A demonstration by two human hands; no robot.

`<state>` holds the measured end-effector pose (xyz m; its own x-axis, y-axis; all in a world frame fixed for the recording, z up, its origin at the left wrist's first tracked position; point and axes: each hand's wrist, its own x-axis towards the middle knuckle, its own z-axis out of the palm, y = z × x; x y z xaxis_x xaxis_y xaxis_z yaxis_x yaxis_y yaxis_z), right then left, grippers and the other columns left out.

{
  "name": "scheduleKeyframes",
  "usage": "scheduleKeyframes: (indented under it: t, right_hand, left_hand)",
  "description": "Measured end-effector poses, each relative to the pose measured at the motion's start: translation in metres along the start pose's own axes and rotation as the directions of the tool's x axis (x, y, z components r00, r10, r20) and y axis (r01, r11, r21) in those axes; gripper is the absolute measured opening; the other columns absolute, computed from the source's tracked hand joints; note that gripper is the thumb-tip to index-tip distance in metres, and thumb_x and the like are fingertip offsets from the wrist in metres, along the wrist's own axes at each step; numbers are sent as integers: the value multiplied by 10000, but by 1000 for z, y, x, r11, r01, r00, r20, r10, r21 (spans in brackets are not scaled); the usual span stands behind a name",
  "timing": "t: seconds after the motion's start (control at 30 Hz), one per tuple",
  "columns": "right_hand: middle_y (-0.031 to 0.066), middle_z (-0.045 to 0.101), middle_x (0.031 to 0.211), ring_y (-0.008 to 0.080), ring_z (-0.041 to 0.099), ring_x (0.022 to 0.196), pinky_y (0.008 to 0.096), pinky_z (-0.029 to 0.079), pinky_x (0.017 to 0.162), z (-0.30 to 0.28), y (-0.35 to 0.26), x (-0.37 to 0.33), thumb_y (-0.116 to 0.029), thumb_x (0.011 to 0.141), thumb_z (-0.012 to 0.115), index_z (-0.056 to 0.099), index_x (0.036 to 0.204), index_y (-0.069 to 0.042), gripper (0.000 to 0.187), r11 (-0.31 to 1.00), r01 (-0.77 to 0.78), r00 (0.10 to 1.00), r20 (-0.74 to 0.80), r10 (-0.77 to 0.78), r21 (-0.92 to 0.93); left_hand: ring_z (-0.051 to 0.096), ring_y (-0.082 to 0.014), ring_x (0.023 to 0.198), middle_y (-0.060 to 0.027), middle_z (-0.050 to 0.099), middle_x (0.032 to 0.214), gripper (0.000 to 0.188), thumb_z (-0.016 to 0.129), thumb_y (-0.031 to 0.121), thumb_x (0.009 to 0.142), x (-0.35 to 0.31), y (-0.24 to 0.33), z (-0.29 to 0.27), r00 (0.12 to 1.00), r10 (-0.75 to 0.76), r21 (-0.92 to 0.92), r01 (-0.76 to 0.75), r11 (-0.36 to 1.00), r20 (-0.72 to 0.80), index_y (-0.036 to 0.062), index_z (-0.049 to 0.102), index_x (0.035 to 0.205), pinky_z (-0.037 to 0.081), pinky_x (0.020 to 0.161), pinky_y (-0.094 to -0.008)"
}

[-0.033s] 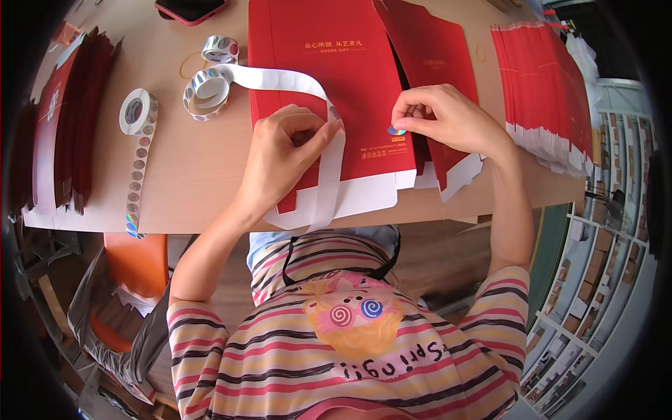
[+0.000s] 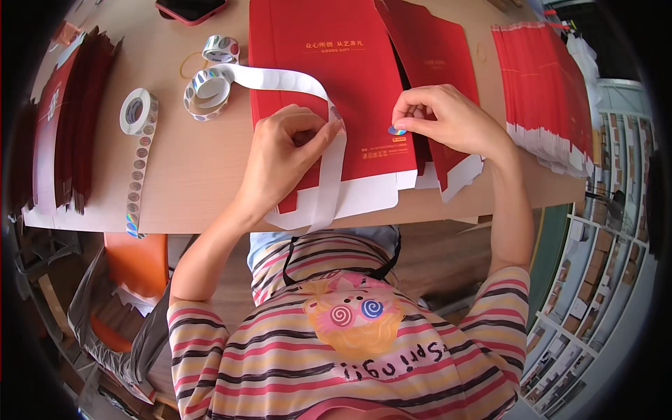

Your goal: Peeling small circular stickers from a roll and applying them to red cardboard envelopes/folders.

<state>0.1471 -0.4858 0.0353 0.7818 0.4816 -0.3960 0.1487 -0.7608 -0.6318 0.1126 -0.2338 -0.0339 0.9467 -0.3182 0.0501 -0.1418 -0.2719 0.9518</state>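
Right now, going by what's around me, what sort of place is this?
Probably a packing or labelling workroom: stacks of flat red cartons and sticker rolls lie on a table, and shelves holding what look like boxes stand to the right.

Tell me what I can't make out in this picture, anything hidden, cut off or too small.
All in the head view:
Whether the round sticker touches the red packaging: the right hand partly covers it.
White strip: one stretch is behind the left hand.
Phone: far end cut off by the upper edge.
Sticker roll at left: its print is too small.
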Motion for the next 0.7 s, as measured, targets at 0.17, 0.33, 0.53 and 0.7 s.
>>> scheduleKeyframes:
  t: [0.17, 0.33, 0.53, 0.7]
  right_hand:
    - [133, 695, 815, 220, 675, 767, 344, 521, 711, 4, -7, 2, -131, 872, 651, 659, 884, 26, 157, 996, -17, 1000, -16, 16, -86]
    - [117, 688, 763, 252, 673, 707, 355, 517, 668, 13, -7, 0, -156, 834, 706, 642, 859, 4, 174, 975, -42, 992, -127, 14, -219]
    - [106, 655, 681, 190, 636, 609, 333, 492, 566, 21, 10, -11, -324, 856, 743, 601, 888, -5, 350, 982, -185, 874, -448, 187, 50]
    - [82, 696, 824, 167, 657, 748, 313, 473, 655, 52, 25, -17, -286, 913, 688, 633, 916, -22, 270, 925, -159, 911, -309, 273, 346]
  left_hand:
    - [464, -117, 595, -59, 527, 677, 236, 697, 135, 891, -1, -3, 2, 1000, 3, -18, -3, 1000, -20, -75, 659, 790, 381, 536, -288]
    - [492, -163, 569, -98, 557, 654, 199, 708, 113, 865, 0, 0, 2, 999, -5, -38, 3, 999, -34, -69, 675, 793, 399, 524, -321]
    - [515, -171, 590, -99, 564, 661, 192, 713, 112, 862, 2, -4, 1, 995, 82, 29, -81, 996, -63, -65, 675, 797, 413, 527, -313]
    - [524, -202, 622, -102, 586, 689, 172, 712, 89, 856, -3, 2, -1, 992, 95, 68, -89, 994, -81, -62, 665, 788, 430, 552, -321]
